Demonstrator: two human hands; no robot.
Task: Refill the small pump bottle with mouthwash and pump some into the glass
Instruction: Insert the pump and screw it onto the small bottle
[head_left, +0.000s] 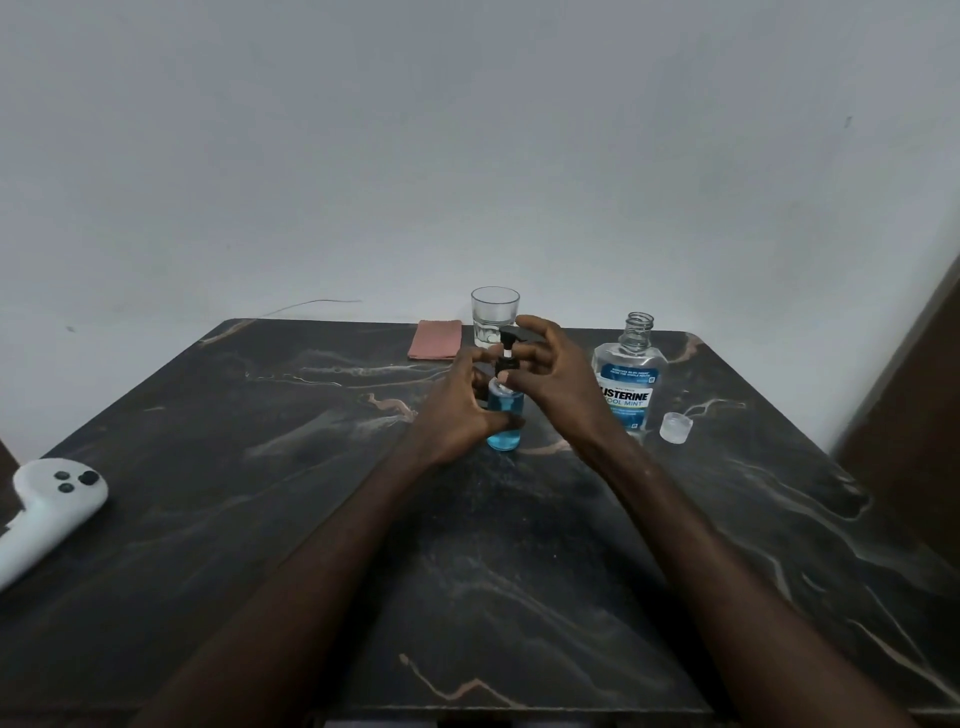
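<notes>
Left hand (460, 410) grips pump bottle (505, 440) mid-table; right hand (553, 379) holds pump.

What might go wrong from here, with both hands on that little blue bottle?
1. The large mouthwash bottle stands uncapped, its cap on the table beside it, near the right hand; a bump might spill it.
2. The glass stands behind the small pump bottle, not under its pump top; pumping now would likely wet the table.
3. The left hand grips the bottle, the right hand holds the top; left loose, it may leak.
</notes>
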